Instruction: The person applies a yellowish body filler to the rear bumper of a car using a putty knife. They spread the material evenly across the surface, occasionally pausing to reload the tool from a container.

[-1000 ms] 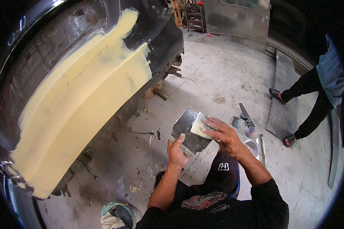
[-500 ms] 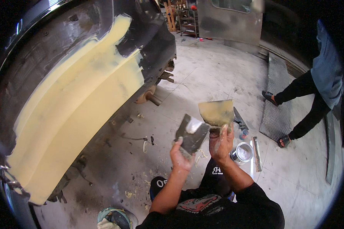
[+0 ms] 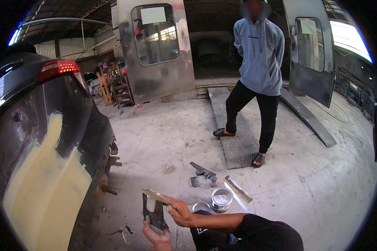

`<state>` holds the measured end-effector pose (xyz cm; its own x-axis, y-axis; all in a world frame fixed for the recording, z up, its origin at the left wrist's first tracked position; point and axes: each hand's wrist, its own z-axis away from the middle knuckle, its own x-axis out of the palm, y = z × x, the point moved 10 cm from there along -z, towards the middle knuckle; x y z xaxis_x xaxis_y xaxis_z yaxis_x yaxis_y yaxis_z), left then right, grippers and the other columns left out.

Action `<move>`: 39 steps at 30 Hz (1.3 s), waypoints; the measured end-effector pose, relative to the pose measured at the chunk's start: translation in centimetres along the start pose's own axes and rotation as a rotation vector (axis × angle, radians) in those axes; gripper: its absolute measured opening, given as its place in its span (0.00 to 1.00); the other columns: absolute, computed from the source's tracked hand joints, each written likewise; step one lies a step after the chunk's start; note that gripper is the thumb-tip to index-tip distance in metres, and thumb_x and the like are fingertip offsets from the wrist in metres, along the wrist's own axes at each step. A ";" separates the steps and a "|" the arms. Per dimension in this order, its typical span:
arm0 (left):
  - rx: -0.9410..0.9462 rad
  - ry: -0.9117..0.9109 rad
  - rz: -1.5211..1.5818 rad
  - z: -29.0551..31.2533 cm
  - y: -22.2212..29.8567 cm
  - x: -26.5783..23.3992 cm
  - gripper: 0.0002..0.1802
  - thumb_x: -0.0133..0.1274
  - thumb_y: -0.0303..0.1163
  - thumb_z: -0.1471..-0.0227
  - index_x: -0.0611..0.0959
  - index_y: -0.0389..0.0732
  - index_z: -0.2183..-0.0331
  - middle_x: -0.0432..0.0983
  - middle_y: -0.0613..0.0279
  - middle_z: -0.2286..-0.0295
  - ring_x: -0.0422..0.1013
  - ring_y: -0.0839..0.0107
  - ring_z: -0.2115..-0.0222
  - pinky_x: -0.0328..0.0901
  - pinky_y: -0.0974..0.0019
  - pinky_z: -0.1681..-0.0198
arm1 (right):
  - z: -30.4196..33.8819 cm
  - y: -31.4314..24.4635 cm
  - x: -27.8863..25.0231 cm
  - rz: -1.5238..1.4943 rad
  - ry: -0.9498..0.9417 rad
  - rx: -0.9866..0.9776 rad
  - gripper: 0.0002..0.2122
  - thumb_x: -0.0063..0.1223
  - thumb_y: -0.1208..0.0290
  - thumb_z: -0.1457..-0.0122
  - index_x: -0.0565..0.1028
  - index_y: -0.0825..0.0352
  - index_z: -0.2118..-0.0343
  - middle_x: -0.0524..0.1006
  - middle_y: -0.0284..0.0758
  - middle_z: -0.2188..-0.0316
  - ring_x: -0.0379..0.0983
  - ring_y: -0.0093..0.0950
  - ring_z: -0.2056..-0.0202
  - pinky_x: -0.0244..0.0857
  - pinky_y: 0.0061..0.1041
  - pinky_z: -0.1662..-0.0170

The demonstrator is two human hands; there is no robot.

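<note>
My left hand [image 3: 157, 237] grips a dark flat mixing plate [image 3: 158, 219] by its lower end. A streak of white paste [image 3: 151, 203] lies on this plate. In my right hand [image 3: 181, 212] is a flat putty spreader [image 3: 155, 195] with yellowish smears, seen nearly edge-on. Its blade reaches over the top of the plate; whether the two touch I cannot tell. To the left stands a dark car [image 3: 92, 121], its rear side panel broadly coated with pale yellow filler [image 3: 46, 192].
Open cans [image 3: 222, 200] stand on the floor right of my hands, beside a long flat strip [image 3: 237, 189], a small jar [image 3: 213, 181] and dark spreaders [image 3: 202, 169]. A person [image 3: 259, 62] stands ahead with one foot on a metal ramp [image 3: 238, 146]. Behind are large booth doors [image 3: 159, 79].
The view has swung up and right, bringing the standing person fully in. Both hands sit lower in it. The spreader has tipped from face-on to edge-on and come over the plate.
</note>
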<state>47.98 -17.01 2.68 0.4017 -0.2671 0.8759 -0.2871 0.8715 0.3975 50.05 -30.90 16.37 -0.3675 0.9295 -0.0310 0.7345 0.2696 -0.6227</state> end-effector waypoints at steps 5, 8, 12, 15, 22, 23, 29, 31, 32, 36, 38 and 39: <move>-0.002 0.021 0.040 -1.4 1.6 0.5 0.13 0.54 0.39 0.55 0.78 0.49 0.64 0.78 0.70 0.69 0.74 0.70 0.71 0.66 0.68 0.71 | 0.4 3.4 0.1 0.110 -0.106 0.259 0.19 0.41 0.76 0.39 0.63 0.67 0.44 0.67 0.44 0.46 0.64 0.37 0.46 0.56 0.30 0.43; 0.020 0.094 -0.011 -0.4 2.2 0.4 0.14 0.53 0.38 0.53 0.78 0.44 0.63 0.78 0.65 0.68 0.76 0.72 0.72 0.71 0.71 0.75 | -0.6 3.0 -0.7 0.140 -0.036 0.183 0.17 0.41 0.74 0.39 0.65 0.68 0.46 0.71 0.44 0.50 0.69 0.34 0.50 0.60 0.29 0.47; 0.098 -0.004 -0.047 -1.4 4.2 -1.0 0.17 0.51 0.37 0.52 0.77 0.40 0.60 0.78 0.58 0.66 0.76 0.66 0.70 0.74 0.66 0.73 | -1.9 6.9 -3.3 0.069 0.115 0.410 0.15 0.44 0.76 0.40 0.65 0.69 0.50 0.73 0.39 0.56 0.71 0.30 0.55 0.64 0.27 0.52; -0.095 -0.184 -0.028 0.6 2.7 3.2 0.21 0.48 0.34 0.52 0.75 0.34 0.56 0.75 0.50 0.61 0.74 0.53 0.63 0.69 0.50 0.57 | -3.4 13.1 -5.4 -0.344 0.499 0.634 0.11 0.45 0.71 0.40 0.68 0.67 0.56 0.74 0.35 0.61 0.71 0.26 0.62 0.68 0.25 0.58; -0.168 -0.203 -0.093 0.3 -0.2 2.8 0.15 0.49 0.30 0.52 0.77 0.35 0.60 0.77 0.54 0.66 0.76 0.59 0.67 0.72 0.58 0.62 | -1.8 17.6 2.3 -0.440 -0.046 0.748 0.17 0.43 0.57 0.37 0.72 0.69 0.61 0.71 0.29 0.70 0.65 0.18 0.68 0.62 0.19 0.64; -0.126 -0.191 -0.083 0.3 0.9 3.2 0.15 0.49 0.30 0.52 0.77 0.35 0.60 0.77 0.54 0.66 0.76 0.59 0.68 0.72 0.58 0.62 | -2.0 14.6 3.1 -0.415 -0.057 0.767 0.16 0.44 0.58 0.37 0.73 0.70 0.62 0.71 0.29 0.71 0.65 0.18 0.68 0.61 0.19 0.64; 0.012 -0.270 -0.106 -1.0 5.7 2.8 0.16 0.48 0.29 0.50 0.75 0.36 0.58 0.76 0.55 0.63 0.75 0.61 0.64 0.70 0.56 0.59 | 0.3 12.9 -2.9 0.037 -0.181 0.642 0.07 0.54 0.70 0.46 0.74 0.68 0.68 0.73 0.30 0.71 0.67 0.19 0.69 0.63 0.20 0.65; 0.125 -0.216 -0.152 -1.7 7.3 2.2 0.17 0.47 0.30 0.49 0.74 0.36 0.56 0.74 0.56 0.61 0.73 0.61 0.61 0.68 0.55 0.57 | 0.7 14.1 -7.3 -0.183 0.170 0.802 0.07 0.56 0.72 0.47 0.72 0.68 0.67 0.74 0.30 0.72 0.70 0.19 0.75 0.66 0.18 0.72; 0.180 -0.187 -0.175 -1.9 8.1 1.9 0.18 0.46 0.30 0.48 0.73 0.36 0.55 0.74 0.56 0.60 0.72 0.61 0.60 0.68 0.55 0.56 | -0.2 12.5 -7.9 -0.322 0.323 0.731 0.10 0.54 0.72 0.46 0.70 0.69 0.63 0.75 0.33 0.70 0.72 0.21 0.73 0.69 0.20 0.70; 0.446 -0.192 -0.176 -1.6 8.7 2.4 0.19 0.45 0.27 0.46 0.70 0.34 0.52 0.70 0.58 0.57 0.68 0.66 0.57 0.64 0.59 0.53 | 1.8 9.2 -4.6 -0.486 0.453 0.761 0.12 0.49 0.73 0.43 0.68 0.70 0.57 0.74 0.37 0.62 0.75 0.29 0.65 0.72 0.30 0.60; 0.547 -0.210 -0.214 -1.1 8.1 2.7 0.18 0.44 0.28 0.45 0.69 0.34 0.52 0.70 0.59 0.58 0.67 0.68 0.58 0.63 0.62 0.53 | 2.8 9.6 -1.4 -0.573 0.394 0.793 0.12 0.47 0.73 0.43 0.67 0.67 0.56 0.73 0.35 0.64 0.74 0.28 0.67 0.73 0.29 0.67; 0.593 -0.216 -0.231 -0.8 8.0 2.8 0.18 0.44 0.28 0.45 0.69 0.33 0.52 0.70 0.59 0.58 0.67 0.69 0.59 0.63 0.63 0.53 | 2.8 9.6 0.2 -0.655 0.343 0.824 0.12 0.47 0.74 0.43 0.66 0.66 0.56 0.73 0.35 0.65 0.74 0.27 0.69 0.74 0.29 0.70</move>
<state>47.54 -10.45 8.11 0.3443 -0.5496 0.7611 -0.6690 0.4251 0.6097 55.42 -28.87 8.22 -0.2751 0.7231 0.6336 -0.1958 0.6031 -0.7732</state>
